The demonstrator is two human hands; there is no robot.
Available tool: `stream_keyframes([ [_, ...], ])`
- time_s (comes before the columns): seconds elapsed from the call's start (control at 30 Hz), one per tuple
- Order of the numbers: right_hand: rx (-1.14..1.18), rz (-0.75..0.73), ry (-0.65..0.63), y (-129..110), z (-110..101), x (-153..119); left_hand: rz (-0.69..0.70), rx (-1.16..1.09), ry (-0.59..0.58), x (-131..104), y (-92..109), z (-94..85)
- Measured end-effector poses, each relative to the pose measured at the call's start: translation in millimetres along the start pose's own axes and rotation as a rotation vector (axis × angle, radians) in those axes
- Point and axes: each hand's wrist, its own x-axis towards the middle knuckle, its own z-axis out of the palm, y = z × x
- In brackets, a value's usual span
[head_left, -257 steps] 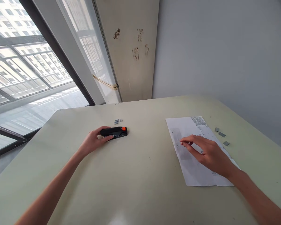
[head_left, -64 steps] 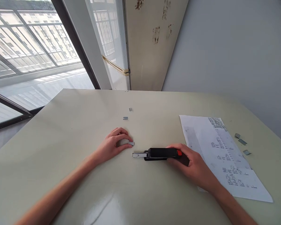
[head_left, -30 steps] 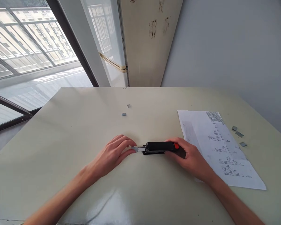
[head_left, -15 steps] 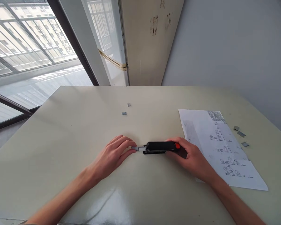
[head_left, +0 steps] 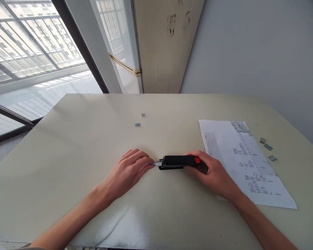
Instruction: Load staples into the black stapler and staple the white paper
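Note:
A black stapler (head_left: 178, 160) with a red part at its right end lies level just above or on the table. My right hand (head_left: 211, 173) is closed around that right end, thumb in front and fingers behind. From the stapler's left end a narrow metal tray (head_left: 158, 164) sticks out. My left hand (head_left: 135, 168) pinches a small grey staple strip (head_left: 149, 164) at the outer end of this tray; the fingertips cover part of it. How far the strip sits inside the tray cannot be made out.
Two small staple strips (head_left: 137, 124) lie farther back on the pale table (head_left: 67, 173). A printed sheet of paper (head_left: 224, 139) lies beneath my right forearm, with several grey staple strips (head_left: 268, 147) beyond its right edge. A refrigerator (head_left: 161, 62) and a wall stand behind.
My left fingers have moved slightly right, closer to the stapler, and less of the strip and tray shows. My right hand keeps its hold. The view has shifted a little.

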Motion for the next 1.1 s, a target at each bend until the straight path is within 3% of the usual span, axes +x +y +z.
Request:
stream_keyframes([
  [0.5, -0.003, -0.018, 0.013, 0.7, 1.0, 0.3, -0.152, -0.192, -0.058, 6.4, 0.8, 3.5],
  [0.9, -0.012, -0.022, 0.017, 1.9, 1.1, 0.2, 0.111, 0.101, 0.137, 3.7, 4.8, 10.0],
  [1.0, -0.020, -0.018, 0.013, 0.9, 0.0, -0.2, 0.101, 0.054, 0.136, 2.6, 5.7, 10.5],
  [1.1, -0.007, -0.017, 0.005, 0.5, -1.1, -0.1, 0.006, -0.073, 0.131, 4.1, 8.1, 6.6],
])
